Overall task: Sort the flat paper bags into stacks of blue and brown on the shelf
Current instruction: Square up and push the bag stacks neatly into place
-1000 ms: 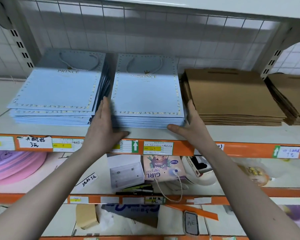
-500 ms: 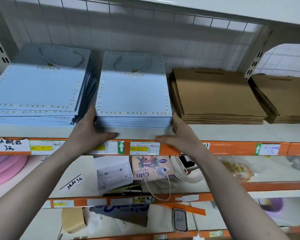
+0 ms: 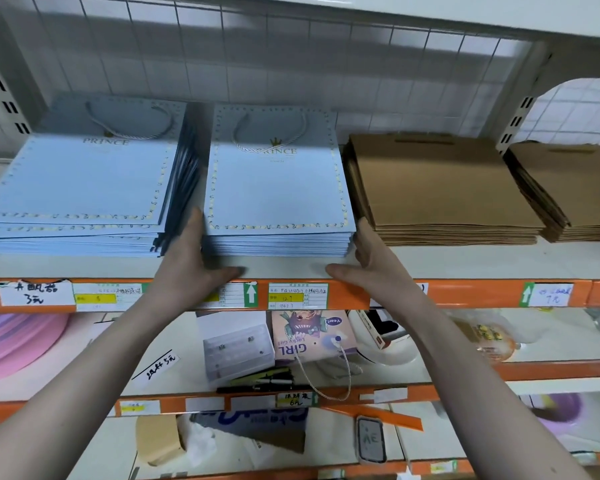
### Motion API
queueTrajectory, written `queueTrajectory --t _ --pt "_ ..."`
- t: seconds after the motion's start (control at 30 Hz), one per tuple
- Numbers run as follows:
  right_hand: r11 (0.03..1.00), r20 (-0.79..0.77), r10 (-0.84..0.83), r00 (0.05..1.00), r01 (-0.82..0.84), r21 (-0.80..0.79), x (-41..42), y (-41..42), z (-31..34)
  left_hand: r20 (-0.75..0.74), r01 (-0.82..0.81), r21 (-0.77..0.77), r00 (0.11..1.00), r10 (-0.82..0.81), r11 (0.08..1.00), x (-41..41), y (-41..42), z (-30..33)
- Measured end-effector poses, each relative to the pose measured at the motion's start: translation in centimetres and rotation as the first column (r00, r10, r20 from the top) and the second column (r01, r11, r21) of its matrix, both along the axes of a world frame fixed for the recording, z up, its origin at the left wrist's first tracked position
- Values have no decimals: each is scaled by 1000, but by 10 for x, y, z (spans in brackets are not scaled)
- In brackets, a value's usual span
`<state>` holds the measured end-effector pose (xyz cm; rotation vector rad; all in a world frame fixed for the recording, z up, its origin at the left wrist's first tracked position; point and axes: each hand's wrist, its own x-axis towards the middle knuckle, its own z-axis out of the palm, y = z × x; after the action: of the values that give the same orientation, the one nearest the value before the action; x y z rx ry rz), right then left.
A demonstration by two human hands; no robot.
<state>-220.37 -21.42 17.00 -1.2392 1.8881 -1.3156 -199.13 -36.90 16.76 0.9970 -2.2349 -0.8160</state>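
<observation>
Two stacks of flat light-blue "PRINCE" bags lie on the white shelf (image 3: 465, 261): a wide, slightly fanned left blue stack (image 3: 77, 181) and a neat middle blue stack (image 3: 278, 188). To the right lie a brown bag stack (image 3: 440, 188) and a second brown stack (image 3: 575, 181). My left hand (image 3: 187, 261) lies flat against the middle blue stack's left side, in the gap between the blue stacks. My right hand (image 3: 371, 268) lies flat against its right side, beside the brown stack. Both thumbs rest on the shelf in front of the stack.
An orange shelf rail (image 3: 482, 292) with price labels runs along the front edge. The shelf below carries a clear plastic box (image 3: 236, 348), a "GIRL" gift bag (image 3: 305, 337), pens and pink rolls (image 3: 18, 337). A wire grid backs the shelf.
Both hands stay against the sides of the middle blue stack, now nearer its front corners. The view has shifted, so the stacks sit differently in frame.
</observation>
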Motion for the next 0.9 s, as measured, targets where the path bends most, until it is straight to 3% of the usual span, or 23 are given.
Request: queueTrajectory --t 0.4,0.6,0.7,0.77,0.83,0.9 --pt "994 -216 38 976 -15 110 -1 8 5 112 -28 -131 993 43 991 8 5 -6" --pt "989 -464 63 884 6 147 -11 -3 11 184 -35 -215 980 75 976 11 -4 2" --pt "986 -515 77 854 11 165 -16 -5 10 188 -64 -212 977 105 975 11 -8 5" --pt "989 -422 98 901 -42 141 -19 -4 9 175 -34 -180 982 66 983 12 -9 5" --pt "992 -174 128 977 -126 22 -23 -9 4 72 43 -57 997 -39 997 11 -8 5" --pt "999 -23 3 1000 -4 -36 -28 -18 -2 -80 101 112 993 -93 989 10 -6 10"
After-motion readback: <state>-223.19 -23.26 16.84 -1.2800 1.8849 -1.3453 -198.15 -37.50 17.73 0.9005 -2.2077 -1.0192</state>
